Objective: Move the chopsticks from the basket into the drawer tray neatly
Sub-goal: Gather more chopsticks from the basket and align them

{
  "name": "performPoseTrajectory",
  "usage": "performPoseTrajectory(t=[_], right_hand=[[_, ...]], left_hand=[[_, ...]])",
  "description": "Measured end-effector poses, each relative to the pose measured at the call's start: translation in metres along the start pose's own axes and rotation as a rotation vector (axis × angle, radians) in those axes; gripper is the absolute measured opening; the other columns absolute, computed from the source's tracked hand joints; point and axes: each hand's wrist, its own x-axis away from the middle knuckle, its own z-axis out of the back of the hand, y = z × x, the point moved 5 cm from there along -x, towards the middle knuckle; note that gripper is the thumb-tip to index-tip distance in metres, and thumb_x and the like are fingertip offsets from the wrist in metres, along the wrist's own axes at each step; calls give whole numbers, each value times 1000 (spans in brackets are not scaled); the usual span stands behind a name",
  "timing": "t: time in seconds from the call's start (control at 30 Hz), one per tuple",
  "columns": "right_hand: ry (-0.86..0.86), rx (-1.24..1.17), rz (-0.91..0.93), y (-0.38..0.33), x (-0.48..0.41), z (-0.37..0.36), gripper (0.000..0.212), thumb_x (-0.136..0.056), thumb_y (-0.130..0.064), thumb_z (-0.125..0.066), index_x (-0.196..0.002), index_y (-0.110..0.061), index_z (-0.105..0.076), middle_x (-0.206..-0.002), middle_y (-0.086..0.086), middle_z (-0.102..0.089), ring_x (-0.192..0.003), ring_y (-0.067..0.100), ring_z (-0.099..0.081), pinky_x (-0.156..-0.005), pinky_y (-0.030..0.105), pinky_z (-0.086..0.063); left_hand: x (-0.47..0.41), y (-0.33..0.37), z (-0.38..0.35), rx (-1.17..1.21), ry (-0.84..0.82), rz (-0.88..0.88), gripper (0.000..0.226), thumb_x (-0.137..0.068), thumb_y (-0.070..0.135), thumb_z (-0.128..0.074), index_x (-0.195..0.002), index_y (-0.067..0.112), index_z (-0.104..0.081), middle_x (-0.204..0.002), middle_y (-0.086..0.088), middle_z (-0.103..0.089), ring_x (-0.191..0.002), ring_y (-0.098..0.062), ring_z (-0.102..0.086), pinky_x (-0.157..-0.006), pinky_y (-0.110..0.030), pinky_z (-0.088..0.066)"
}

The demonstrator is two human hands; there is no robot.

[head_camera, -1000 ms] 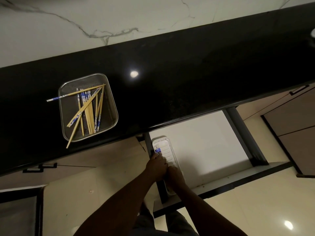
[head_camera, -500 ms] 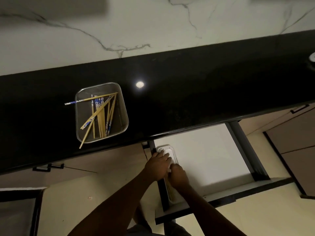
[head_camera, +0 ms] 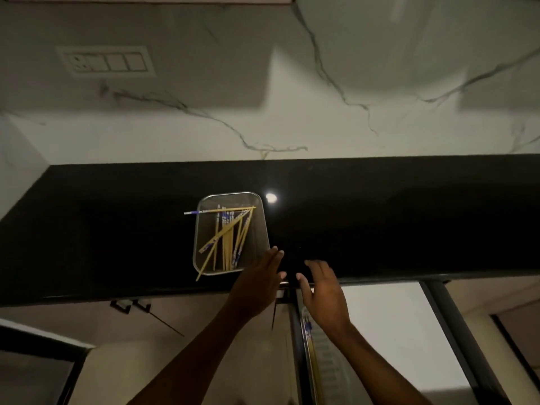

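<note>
A metal mesh basket (head_camera: 260,226) stands on the black counter and holds several wooden chopsticks (head_camera: 226,244) with blue and white ends; one pokes out over its left rim. My left hand (head_camera: 258,283) reaches up with straight fingers, its tips at the basket's near right corner. My right hand (head_camera: 323,290) hovers just right of it over the counter's front edge, fingers spread and holding nothing. Below, the white drawer tray (head_camera: 328,361) sits at the left side of the open drawer with a chopstick pair (head_camera: 310,343) lying along it, partly hidden by my right forearm.
The black counter (head_camera: 409,223) runs across the view under a marble wall with a switch plate (head_camera: 106,60). The open drawer (head_camera: 394,331) has a white floor and dark side rails. Cabinet fronts with dark handles (head_camera: 130,305) lie below the counter on the left.
Both hands have left the drawer tray and risen to the counter edge near the basket, now holding nothing. The camera has tilted upward, showing more wall.
</note>
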Motion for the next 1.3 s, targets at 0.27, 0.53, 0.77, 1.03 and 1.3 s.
performPoseTrajectory(t=[0.27,0.53,0.77,1.03,1.3], right_hand=[[-33,-52,181,-90,-81,-24,32,-98,-50,-44,-124,-32,-50,-120,-13,-52,-107,1,-53,-82,13,-45],[-358,42,304,-156,-126,-107,35,-95,-24,-55,-130,-23,-55,-131,-1,-55,-112,17,-61,-93,34,-56],[-522,230,335,-177,-136,-158,46,-90,-19,-65,-135,-23,-53,-136,6,-47,-121,25,-53,-97,43,-53],[-461,316,420,-181,-146,-171,31,-99,-13,-55,-128,-18,-60,-126,7,-60,-113,20,-60,-92,35,-56],[-235,-168,221,-169,-161,-120,27,-102,-47,-39,-103,-44,-66,-99,-18,-71,-90,-2,-68,-83,27,-54]], left_hand=[[1,-76,69,-47,136,167,56,-99,42,-50,-146,10,-45,-146,-13,-52,-129,-28,-57,-99,-45,-54],[17,-143,85,8,148,353,44,-96,34,-55,-135,14,-53,-133,-7,-59,-107,-22,-67,-83,-31,-56],[34,-179,74,20,90,448,37,-95,32,-61,-125,11,-60,-122,-8,-63,-94,-22,-71,-72,-28,-58],[43,-203,70,38,103,475,43,-97,29,-60,-136,9,-56,-132,-9,-61,-108,-24,-68,-84,-30,-55],[31,-203,82,186,178,476,40,-100,36,-55,-135,16,-52,-130,-1,-59,-107,-11,-64,-85,-21,-54]])
